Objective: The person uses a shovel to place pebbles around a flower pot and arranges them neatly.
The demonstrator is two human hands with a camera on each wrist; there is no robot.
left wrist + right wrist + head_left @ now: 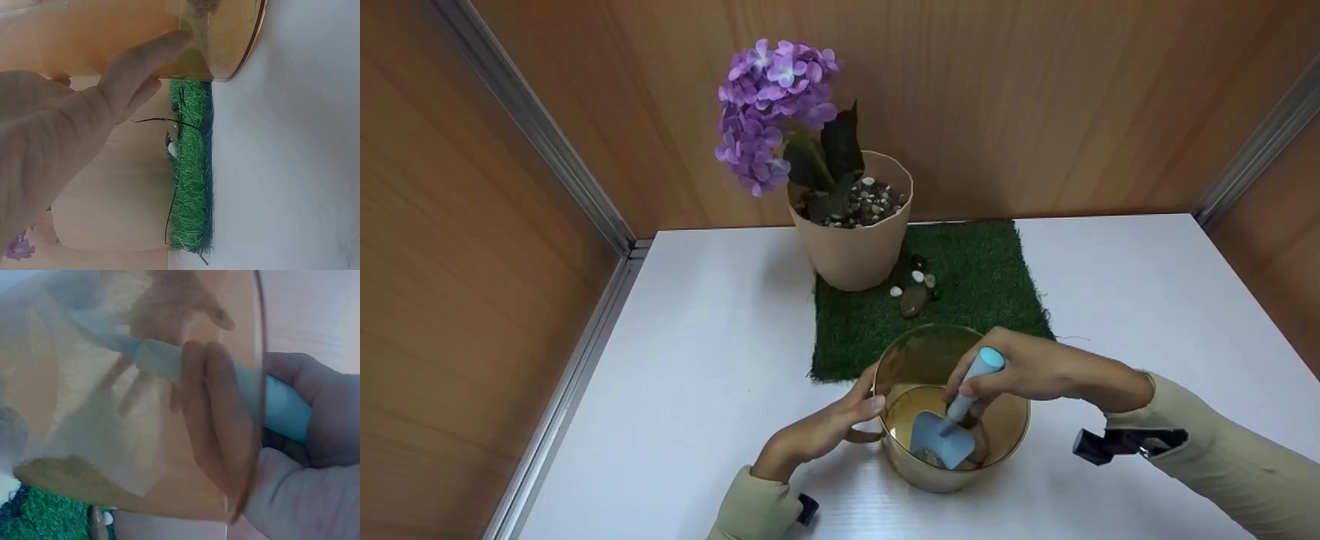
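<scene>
In the head view, a see-through amber bowl (937, 480) stands on the white table near its front. My right hand (1035, 371) reaches over the rim and grips the pale-blue handle of a small trowel (941, 441). The trowel's blade points down inside the bowl, over a few stones (979, 444) on the bottom. Against the bowl's left outer wall rests my left hand (829, 427), its fingers fairly straight and spread; they show through the wall in the right wrist view. The right wrist view also has the right fingers (216, 410) around the trowel handle.
Behind the bowl lies a green artificial-grass mat (975, 277), with several pebbles (915, 300) on it. A beige flowerpot (855, 255) with purple flowers (780, 105) stands at the mat's back left. Wood-grain panels (1035, 105) close off the back and both sides.
</scene>
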